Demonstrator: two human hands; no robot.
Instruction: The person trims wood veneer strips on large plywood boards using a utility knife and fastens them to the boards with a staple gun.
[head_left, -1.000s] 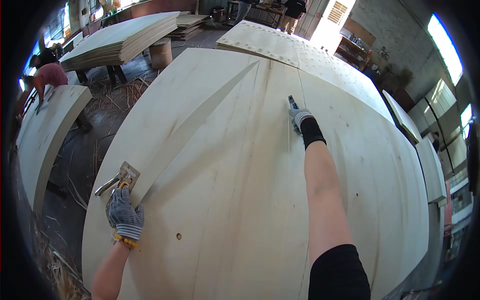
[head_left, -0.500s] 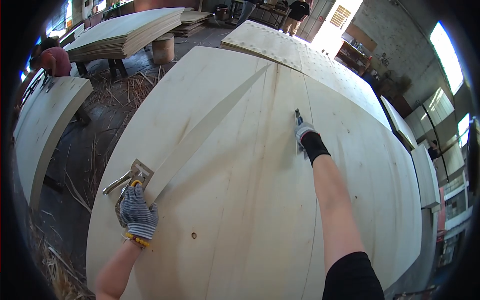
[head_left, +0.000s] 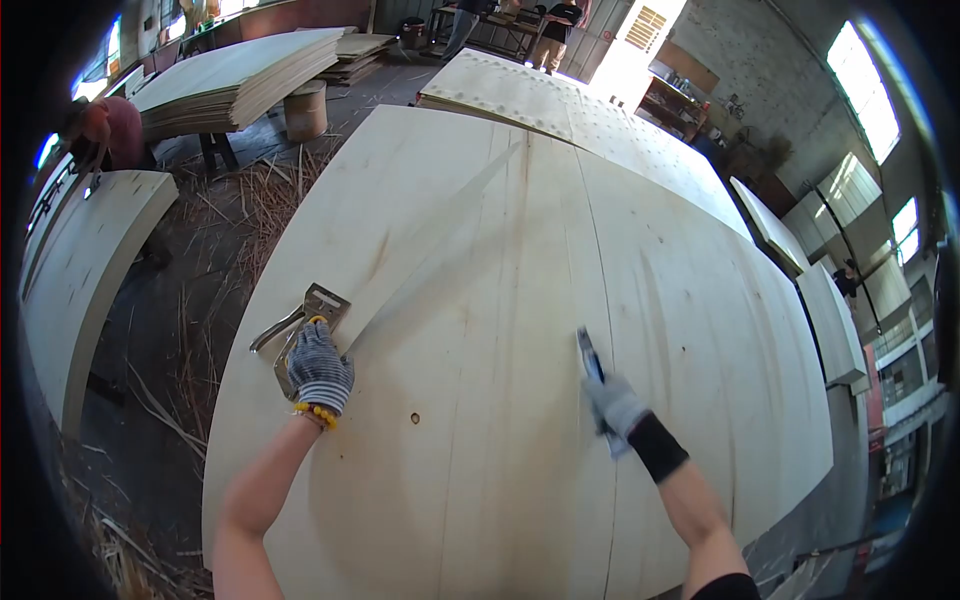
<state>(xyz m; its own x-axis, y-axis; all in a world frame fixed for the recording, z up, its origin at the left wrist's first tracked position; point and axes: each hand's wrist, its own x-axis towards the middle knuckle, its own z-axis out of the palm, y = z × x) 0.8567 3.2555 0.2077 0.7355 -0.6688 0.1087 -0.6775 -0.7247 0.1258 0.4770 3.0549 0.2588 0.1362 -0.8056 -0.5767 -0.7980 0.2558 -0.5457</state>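
Observation:
My left hand (head_left: 320, 368), in a striped knit glove with yellow beads at the wrist, is closed around a shiny metal hand tool (head_left: 325, 304) with a lever handle and flat head. The tool rests on a large pale wooden panel (head_left: 500, 400). My right hand (head_left: 615, 404), in a pale glove with a black cuff, grips a narrow tool (head_left: 589, 352) beside a long seam in the panel. Motion blurs this tool, so I cannot tell its exact kind. From near my left hand a pale band (head_left: 430, 245) runs diagonally toward the far edge.
Another dotted panel (head_left: 590, 105) lies beyond the far edge. Stacked sheets (head_left: 240, 75) rest on supports at upper left, near a round drum (head_left: 305, 112). A co-worker (head_left: 110, 130) bends over a curved panel (head_left: 110, 250) at left. Wood shavings (head_left: 275, 205) litter the floor.
My right hand has come back toward me along the panel with its tool. The diagonal band looks fainter. The view has shifted slightly, while my left hand keeps its hold.

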